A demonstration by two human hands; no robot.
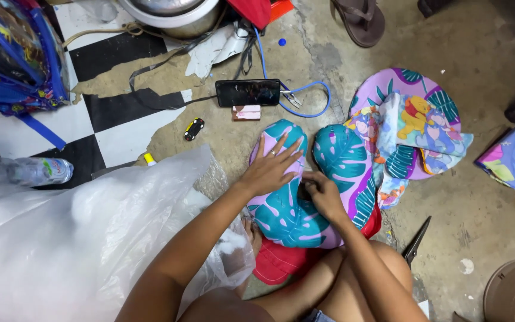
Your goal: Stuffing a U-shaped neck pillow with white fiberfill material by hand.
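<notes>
— Hands first: where are they?
— Centre frame. Left hand [271, 167] lies flat, fingers spread, on the teal-and-pink leaf-print stuffed fabric cushion [314, 185]; right hand [323, 194] pinches its middle fold.
— And the cushion?
— On the concrete floor [478, 197], below the black phone [248, 92].

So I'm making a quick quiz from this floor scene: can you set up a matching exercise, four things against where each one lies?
Things:
1. phone
2. plastic bottle
3. scissors
4. left hand

Places:
A. on the concrete, right of the person's knee
B. flat on the leaf-print cushion
C. on the checkered floor at far left
D. on the concrete above the cushion, cable attached

Pairs: 1-D, 2-C, 3-A, 4-B
</notes>
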